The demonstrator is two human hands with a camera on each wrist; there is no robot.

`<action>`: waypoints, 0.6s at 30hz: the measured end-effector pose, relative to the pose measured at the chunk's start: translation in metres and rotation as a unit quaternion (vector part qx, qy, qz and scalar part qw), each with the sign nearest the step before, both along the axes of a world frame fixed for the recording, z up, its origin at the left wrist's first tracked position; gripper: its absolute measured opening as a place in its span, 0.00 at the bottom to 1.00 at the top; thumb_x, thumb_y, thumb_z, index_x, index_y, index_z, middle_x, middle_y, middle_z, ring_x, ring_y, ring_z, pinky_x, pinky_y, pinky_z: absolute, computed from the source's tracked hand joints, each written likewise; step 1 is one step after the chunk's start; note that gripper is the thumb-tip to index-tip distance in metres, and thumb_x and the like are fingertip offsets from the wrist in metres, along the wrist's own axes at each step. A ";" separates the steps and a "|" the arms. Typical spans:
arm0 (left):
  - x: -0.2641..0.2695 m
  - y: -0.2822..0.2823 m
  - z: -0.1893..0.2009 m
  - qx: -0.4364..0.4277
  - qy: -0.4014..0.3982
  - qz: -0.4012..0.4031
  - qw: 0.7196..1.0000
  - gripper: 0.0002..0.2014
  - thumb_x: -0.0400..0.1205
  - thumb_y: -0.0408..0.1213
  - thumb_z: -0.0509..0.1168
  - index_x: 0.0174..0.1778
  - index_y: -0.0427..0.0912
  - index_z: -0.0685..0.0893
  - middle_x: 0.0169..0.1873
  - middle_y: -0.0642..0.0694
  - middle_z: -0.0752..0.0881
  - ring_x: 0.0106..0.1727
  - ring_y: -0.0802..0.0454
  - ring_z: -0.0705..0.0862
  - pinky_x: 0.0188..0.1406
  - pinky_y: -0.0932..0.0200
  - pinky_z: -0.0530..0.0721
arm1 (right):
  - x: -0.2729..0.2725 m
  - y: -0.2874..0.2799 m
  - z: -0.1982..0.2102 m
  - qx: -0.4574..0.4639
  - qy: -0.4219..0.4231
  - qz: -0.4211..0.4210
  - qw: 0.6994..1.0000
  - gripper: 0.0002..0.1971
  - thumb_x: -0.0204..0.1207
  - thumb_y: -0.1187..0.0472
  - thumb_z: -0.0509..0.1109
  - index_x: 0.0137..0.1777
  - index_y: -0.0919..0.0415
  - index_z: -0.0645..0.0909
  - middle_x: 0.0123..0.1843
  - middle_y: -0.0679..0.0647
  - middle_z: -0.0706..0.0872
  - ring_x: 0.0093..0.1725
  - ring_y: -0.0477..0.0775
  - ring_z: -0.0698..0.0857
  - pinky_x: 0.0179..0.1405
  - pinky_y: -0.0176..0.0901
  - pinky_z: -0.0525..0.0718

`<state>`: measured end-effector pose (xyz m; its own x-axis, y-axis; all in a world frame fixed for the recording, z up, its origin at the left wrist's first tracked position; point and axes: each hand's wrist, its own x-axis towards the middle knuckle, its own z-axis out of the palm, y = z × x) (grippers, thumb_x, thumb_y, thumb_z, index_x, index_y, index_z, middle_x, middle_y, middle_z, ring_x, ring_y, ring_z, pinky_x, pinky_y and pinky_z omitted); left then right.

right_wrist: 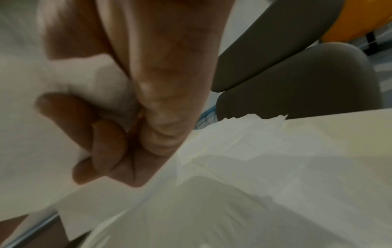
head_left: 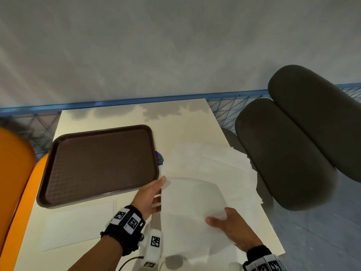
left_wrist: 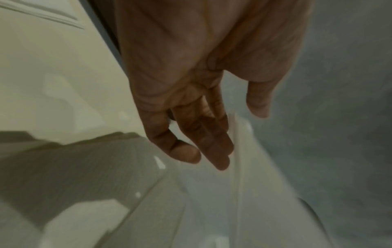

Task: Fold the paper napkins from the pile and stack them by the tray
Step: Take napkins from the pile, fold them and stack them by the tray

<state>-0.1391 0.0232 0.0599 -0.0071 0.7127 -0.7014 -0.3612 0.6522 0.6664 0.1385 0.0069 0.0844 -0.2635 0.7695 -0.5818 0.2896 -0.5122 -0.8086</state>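
My right hand (head_left: 233, 225) pinches one napkin (head_left: 192, 202) lifted off the pile (head_left: 218, 163) beside the tray (head_left: 97, 163); my left hand (head_left: 149, 194), fingers straight, steadies its edge. Thin paper could tear or fold crooked.

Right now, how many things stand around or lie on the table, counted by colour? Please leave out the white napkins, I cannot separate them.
Brown: 1, the tray
Orange: 1, the chair on the left
Dark grey: 1, the chair on the right
Purple: 1, a small object half hidden behind the tray, kind unclear
Total: 4
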 end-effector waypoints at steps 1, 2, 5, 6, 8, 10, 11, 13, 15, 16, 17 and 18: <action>-0.002 0.001 -0.007 -0.016 0.009 0.000 1.000 0.19 0.77 0.57 0.73 0.57 0.49 0.89 0.49 0.45 0.91 0.47 0.47 0.87 0.45 0.53 0.83 | 0.004 -0.002 -0.002 -0.009 -0.012 0.017 1.000 0.19 0.65 0.55 0.84 0.53 0.65 0.91 0.50 0.64 0.93 0.52 0.65 0.92 0.58 0.63 0.87; -0.003 0.000 -0.014 -0.029 0.018 -0.001 0.999 0.17 0.77 0.55 0.74 0.55 0.48 0.89 0.48 0.45 0.91 0.46 0.46 0.87 0.45 0.54 0.83 | 0.008 -0.003 -0.005 -0.016 -0.025 0.034 0.999 0.19 0.64 0.54 0.84 0.53 0.64 0.91 0.50 0.63 0.93 0.52 0.64 0.92 0.57 0.62 0.87; -0.001 -0.006 -0.031 -0.053 0.032 -0.015 0.998 0.11 0.76 0.47 0.77 0.47 0.45 0.87 0.46 0.43 0.91 0.42 0.45 0.88 0.43 0.54 0.83 | 0.016 -0.010 -0.014 -0.042 -0.079 0.081 0.993 0.20 0.64 0.50 0.84 0.54 0.59 0.91 0.50 0.55 0.94 0.52 0.57 0.93 0.54 0.54 0.90; 0.001 -0.008 -0.035 -0.050 0.032 -0.014 0.998 0.10 0.77 0.45 0.77 0.46 0.44 0.85 0.46 0.42 0.91 0.42 0.45 0.88 0.43 0.54 0.83 | 0.018 -0.012 -0.016 -0.049 -0.102 0.094 0.989 0.20 0.65 0.49 0.83 0.55 0.57 0.90 0.50 0.52 0.94 0.52 0.54 0.92 0.51 0.50 0.91; 0.001 -0.006 -0.037 -0.024 0.030 0.019 0.999 0.09 0.78 0.40 0.75 0.47 0.43 0.82 0.44 0.41 0.90 0.41 0.45 0.88 0.42 0.55 0.83 | 0.025 -0.014 -0.022 -0.061 -0.136 0.124 0.981 0.16 0.69 0.50 0.82 0.55 0.52 0.89 0.49 0.48 0.94 0.52 0.50 0.92 0.42 0.43 0.89; -0.001 0.000 -0.023 0.022 0.008 0.058 0.998 0.06 0.77 0.35 0.73 0.47 0.42 0.82 0.42 0.39 0.86 0.38 0.46 0.86 0.40 0.55 0.81 | 0.034 -0.011 -0.031 -0.053 -0.166 0.129 0.976 0.11 0.70 0.53 0.82 0.52 0.52 0.91 0.47 0.49 0.94 0.47 0.49 0.92 0.40 0.46 0.88; -0.004 0.003 -0.012 0.040 -0.023 0.072 0.996 0.07 0.77 0.35 0.71 0.48 0.40 0.83 0.42 0.37 0.86 0.38 0.45 0.86 0.40 0.54 0.83 | 0.038 -0.009 -0.036 -0.039 -0.187 0.126 0.973 0.11 0.70 0.53 0.81 0.51 0.54 0.91 0.46 0.49 0.94 0.44 0.48 0.91 0.43 0.48 0.89; -0.012 0.005 0.017 0.053 -0.083 0.078 0.992 0.14 0.78 0.36 0.66 0.57 0.34 0.85 0.48 0.32 0.87 0.43 0.39 0.88 0.44 0.49 0.87 | 0.042 -0.002 -0.043 -0.008 -0.247 0.124 0.961 0.20 0.67 0.45 0.81 0.56 0.53 0.88 0.53 0.47 0.92 0.51 0.46 0.89 0.57 0.51 0.88; -0.020 0.004 0.042 0.070 -0.105 0.051 0.991 0.19 0.78 0.39 0.66 0.63 0.33 0.85 0.55 0.29 0.88 0.51 0.34 0.88 0.54 0.42 0.86 | 0.040 0.007 -0.042 0.027 -0.347 0.142 0.927 0.30 0.69 0.40 0.79 0.68 0.52 0.78 0.64 0.48 0.82 0.64 0.48 0.82 0.65 0.47 0.81; -0.023 0.002 0.055 0.082 -0.105 0.039 0.990 0.21 0.78 0.39 0.67 0.65 0.34 0.85 0.58 0.30 0.88 0.54 0.33 0.87 0.59 0.39 0.84 | 0.036 0.012 -0.036 0.064 -0.395 0.135 0.907 0.32 0.72 0.40 0.78 0.72 0.51 0.74 0.66 0.50 0.78 0.68 0.52 0.78 0.66 0.49 0.79; -0.026 0.000 0.066 0.097 -0.099 0.033 0.990 0.20 0.78 0.39 0.67 0.65 0.36 0.85 0.58 0.30 0.88 0.55 0.33 0.87 0.62 0.37 0.82 | 0.029 0.016 -0.024 0.103 -0.417 0.116 0.895 0.33 0.73 0.39 0.77 0.74 0.50 0.71 0.68 0.51 0.76 0.70 0.53 0.76 0.66 0.51 0.78; -0.029 -0.002 0.078 0.116 -0.096 0.032 0.988 0.18 0.79 0.38 0.66 0.64 0.36 0.85 0.57 0.31 0.88 0.54 0.34 0.87 0.62 0.38 0.81 | 0.022 0.020 -0.011 0.133 -0.392 0.085 0.906 0.34 0.72 0.38 0.77 0.75 0.49 0.72 0.68 0.50 0.76 0.70 0.53 0.77 0.66 0.51 0.78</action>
